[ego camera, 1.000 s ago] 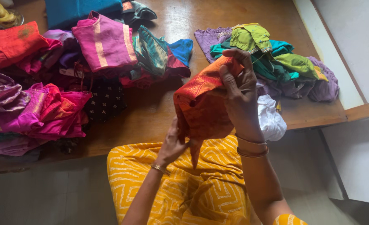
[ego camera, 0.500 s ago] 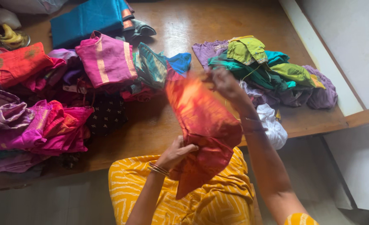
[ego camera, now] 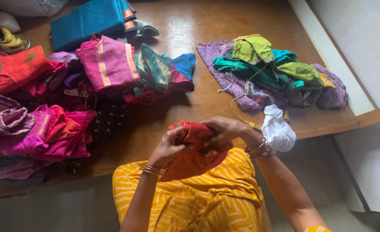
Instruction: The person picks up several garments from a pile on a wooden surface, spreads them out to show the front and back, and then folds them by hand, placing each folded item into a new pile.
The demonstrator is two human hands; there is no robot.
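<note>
Left hand and right hand both clutch a bunched orange-red blouse, just beside the wooden surface edge.

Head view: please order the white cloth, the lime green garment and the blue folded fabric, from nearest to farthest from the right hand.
Measured from the right hand:
1. White cloth, just to its right at the table's near edge.
2. Lime green garment, on top of the right pile, farther back.
3. Blue folded fabric, at the far left end of the table.
</note>
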